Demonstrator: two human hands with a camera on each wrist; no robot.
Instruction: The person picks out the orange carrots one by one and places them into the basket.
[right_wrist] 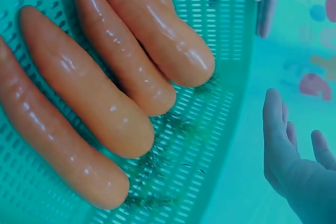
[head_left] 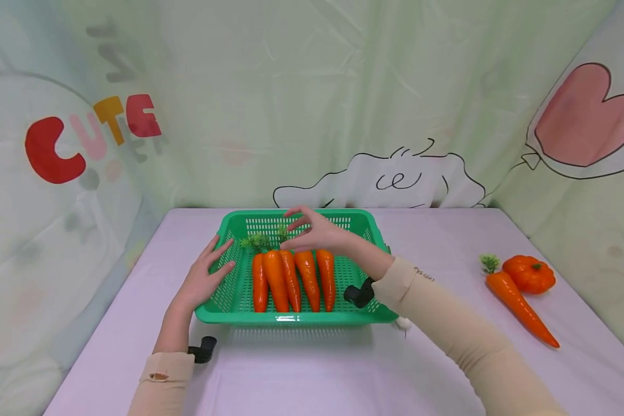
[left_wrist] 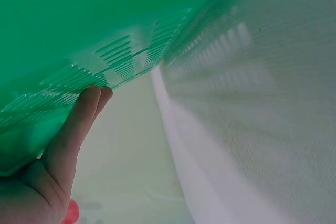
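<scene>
A green plastic basket point(head_left: 296, 318) with slotted walls holds several orange carrots point(head_left: 274, 280) side by side, their leafy green tops point(head_left: 257, 241) toward its far wall. At the basket's left side is my left hand point(head_left: 203, 277), fingers spread and fairly straight at the rim. In the left wrist view, the left hand's fingertips point(left_wrist: 90, 94) meet the slotted wall. Over the carrots' far ends hovers my right hand point(head_left: 319, 234), fingers loosely bent and thumb apart, with nothing between them. The right wrist view shows that hand point(right_wrist: 294, 169) beside the carrots point(right_wrist: 89, 98).
Right of the basket, another carrot point(head_left: 522, 309) with a green top lies beside an orange pumpkin point(head_left: 528, 274). A small white round thing point(head_left: 403, 323) peeks out at the basket's near right corner. Printed curtains point(head_left: 312, 104) surround the cloth-covered table point(head_left: 301, 370).
</scene>
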